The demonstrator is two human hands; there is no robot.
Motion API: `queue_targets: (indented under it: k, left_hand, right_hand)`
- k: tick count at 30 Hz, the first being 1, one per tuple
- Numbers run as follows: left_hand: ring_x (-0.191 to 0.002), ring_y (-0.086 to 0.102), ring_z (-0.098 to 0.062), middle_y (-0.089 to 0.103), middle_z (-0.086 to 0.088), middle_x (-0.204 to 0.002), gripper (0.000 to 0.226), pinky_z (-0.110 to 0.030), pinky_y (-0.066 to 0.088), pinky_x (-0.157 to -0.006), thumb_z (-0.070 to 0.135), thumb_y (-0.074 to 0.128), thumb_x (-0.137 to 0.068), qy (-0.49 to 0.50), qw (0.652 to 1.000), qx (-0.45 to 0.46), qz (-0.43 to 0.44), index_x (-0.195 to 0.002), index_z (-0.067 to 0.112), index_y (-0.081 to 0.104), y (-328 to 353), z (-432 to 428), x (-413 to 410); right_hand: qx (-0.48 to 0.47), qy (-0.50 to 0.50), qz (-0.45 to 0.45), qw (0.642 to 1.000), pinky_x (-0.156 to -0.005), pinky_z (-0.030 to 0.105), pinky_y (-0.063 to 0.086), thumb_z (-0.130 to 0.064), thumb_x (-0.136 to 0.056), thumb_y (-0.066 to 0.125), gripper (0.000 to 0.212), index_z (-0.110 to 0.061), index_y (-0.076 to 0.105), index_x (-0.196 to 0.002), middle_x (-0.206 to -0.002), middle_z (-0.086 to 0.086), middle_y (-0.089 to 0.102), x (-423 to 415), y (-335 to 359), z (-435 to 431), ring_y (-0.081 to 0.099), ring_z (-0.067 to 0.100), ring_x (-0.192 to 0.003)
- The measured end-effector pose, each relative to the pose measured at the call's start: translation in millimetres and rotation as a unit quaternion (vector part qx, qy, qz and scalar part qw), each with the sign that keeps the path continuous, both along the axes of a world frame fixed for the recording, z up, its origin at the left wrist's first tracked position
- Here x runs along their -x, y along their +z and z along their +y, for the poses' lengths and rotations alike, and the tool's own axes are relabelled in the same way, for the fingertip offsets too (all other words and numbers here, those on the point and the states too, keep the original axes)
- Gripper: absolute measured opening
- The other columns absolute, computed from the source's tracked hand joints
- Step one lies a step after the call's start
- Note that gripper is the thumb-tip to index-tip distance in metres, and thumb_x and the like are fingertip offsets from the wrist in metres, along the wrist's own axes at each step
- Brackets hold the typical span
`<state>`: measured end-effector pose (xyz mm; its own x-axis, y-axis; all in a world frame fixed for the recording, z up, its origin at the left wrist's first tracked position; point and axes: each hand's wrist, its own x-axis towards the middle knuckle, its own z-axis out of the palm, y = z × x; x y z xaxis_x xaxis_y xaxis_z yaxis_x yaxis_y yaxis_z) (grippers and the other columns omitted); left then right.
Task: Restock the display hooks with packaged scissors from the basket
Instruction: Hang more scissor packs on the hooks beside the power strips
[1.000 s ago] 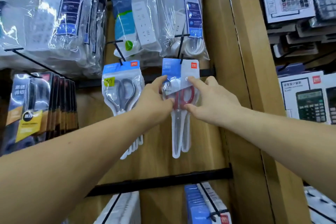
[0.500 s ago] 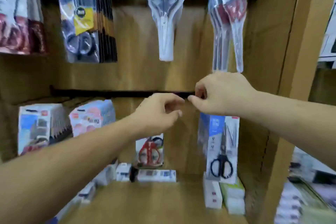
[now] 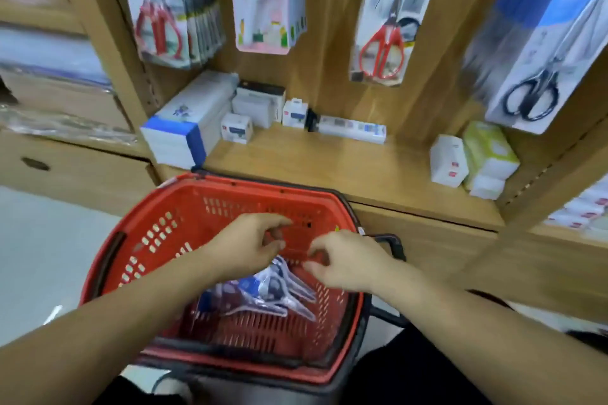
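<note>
The red basket (image 3: 184, 204) stood on the floor in front of the person, and everything that mattered sat inside it or over it. The packaged scissors (image 3: 276, 289) lay in a loose pile on the basket's floor, toward its near half. Their blue card ends were toward the basket's middle and left, and their clear pointed ends fanned out toward its right wall. The long axis therefore ran roughly across the basket, tilted a little toward the near right corner.

Both hands hung above the basket's middle, higher than the pile and just beyond it. The left hand (image 3: 250, 245) was empty, with loosely bent fingers and the thumb close to the forefinger. The right hand (image 3: 348, 261) was empty too, its fingers half curled and gripping nothing.

The pile lay below both hands and back toward the wrists. The card ends were under the left wrist and the pointed ends under the right hand. The left hand looked better placed to take a pack by its card end, reaching down and back. Other scissor packs (image 3: 383, 39) hung above the basket's far side.
</note>
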<state>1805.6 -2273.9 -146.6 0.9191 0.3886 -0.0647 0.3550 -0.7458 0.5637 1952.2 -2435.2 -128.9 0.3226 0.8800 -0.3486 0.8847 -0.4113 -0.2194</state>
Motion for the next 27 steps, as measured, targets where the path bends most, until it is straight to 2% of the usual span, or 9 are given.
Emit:
queue_targets:
  k: [2, 4, 7, 9, 11, 15, 18, 22, 27]
  left_hand:
    - [-0.082, 0.068, -0.014, 0.068, 0.017, -0.099, 0.042, -0.028, 0.053, -0.083, 0.018, 0.070, -0.096, 0.021, 0.999, 0.017, 0.032, -0.138, 0.019, 0.067, -32, 4, 27]
    - [-0.085, 0.069, -0.013, 0.070, 0.017, -0.103, 0.043, -0.032, 0.051, -0.093, 0.021, 0.068, -0.098, 0.035, 0.997, 0.027, 0.068, -0.140, 0.021, 0.065, -59, 8, 51]
    - [-0.111, 0.067, -0.019, 0.073, 0.011, -0.118, 0.046, -0.036, 0.044, -0.110, 0.039, 0.058, -0.098, 0.023, 0.991, 0.003, 0.131, -0.142, 0.026, 0.062, -85, 13, 85]
    - [-0.114, 0.068, -0.019, 0.075, 0.008, -0.121, 0.046, -0.032, 0.051, -0.100, 0.045, 0.055, -0.094, 0.010, 0.988, 0.013, 0.156, -0.136, 0.030, 0.065, -93, 18, 102]
    - [-0.108, 0.071, -0.021, 0.076, 0.005, -0.118, 0.038, -0.027, 0.052, -0.089, 0.036, 0.064, -0.094, 0.011, 0.983, 0.020, 0.182, -0.131, 0.029, 0.069, -98, 26, 110]
    - [-0.104, 0.070, -0.027, 0.077, -0.003, -0.116, 0.039, -0.032, 0.054, -0.084, 0.028, 0.065, -0.096, 0.041, 0.974, 0.023, 0.222, -0.134, 0.022, 0.068, -114, 53, 104]
    - [-0.102, 0.068, -0.025, 0.074, -0.004, -0.118, 0.044, -0.030, 0.052, -0.082, 0.022, 0.063, -0.097, 0.094, 0.971, 0.054, 0.214, -0.141, 0.017, 0.063, -133, 73, 96]
    - [-0.090, 0.059, -0.020, 0.073, -0.006, -0.121, 0.035, -0.028, 0.046, -0.077, 0.021, 0.065, -0.097, 0.132, 0.960, 0.074, 0.234, -0.133, 0.021, 0.066, -157, 90, 89]
    - [-0.097, 0.061, -0.023, 0.069, -0.005, -0.120, 0.038, -0.032, 0.050, -0.077, 0.017, 0.068, -0.096, 0.147, 0.946, 0.097, 0.273, -0.135, 0.020, 0.064, -169, 113, 86]
  right_hand:
    - [0.029, 0.017, 0.021, 0.999, -0.086, 0.037, 0.054, -0.051, -0.099, 0.059, 0.035, -0.030, 0.070, -0.124, -0.117, 0.000, 0.074, 20, -37, -2, 0.067, 0.030, -0.114]
    - [0.073, 0.044, 0.007, 0.996, -0.084, 0.038, 0.052, -0.052, -0.100, 0.057, 0.035, -0.029, 0.070, -0.123, -0.116, 0.003, 0.074, 28, -63, -8, 0.068, 0.034, -0.113]
    - [0.133, 0.069, -0.060, 0.987, -0.086, 0.038, 0.054, -0.055, -0.099, 0.058, 0.038, -0.024, 0.073, -0.116, -0.112, 0.006, 0.075, 22, -82, -16, 0.069, 0.034, -0.113]
    - [0.144, 0.043, -0.061, 0.987, -0.084, 0.036, 0.053, -0.061, -0.098, 0.057, 0.044, -0.025, 0.073, -0.119, -0.114, 0.006, 0.075, 17, -87, -13, 0.069, 0.033, -0.114]
    - [0.188, 0.019, -0.050, 0.981, -0.080, 0.035, 0.049, -0.066, -0.097, 0.056, 0.049, -0.024, 0.070, -0.120, -0.117, 0.007, 0.072, 11, -90, 1, 0.068, 0.033, -0.114]
    - [0.269, -0.028, 0.006, 0.963, -0.091, 0.036, 0.056, -0.066, -0.094, 0.061, 0.053, -0.024, 0.070, -0.124, -0.123, 0.003, 0.071, -4, -115, 38, 0.067, 0.028, -0.113]
    - [0.231, -0.066, 0.066, 0.968, -0.089, 0.033, 0.054, -0.056, -0.095, 0.063, 0.043, -0.021, 0.072, -0.119, -0.121, 0.006, 0.074, -5, -153, 65, 0.068, 0.029, -0.110]
    - [0.157, -0.121, 0.142, 0.970, -0.083, 0.025, 0.042, -0.044, -0.095, 0.071, 0.044, -0.022, 0.065, -0.133, -0.128, 0.004, 0.070, 4, -205, 93, 0.065, 0.026, -0.118]
    - [0.070, -0.156, 0.136, 0.976, -0.071, 0.030, 0.041, -0.054, -0.088, 0.076, 0.039, -0.020, 0.069, -0.108, -0.097, 0.001, 0.071, 17, -263, 125, 0.070, 0.024, -0.097]
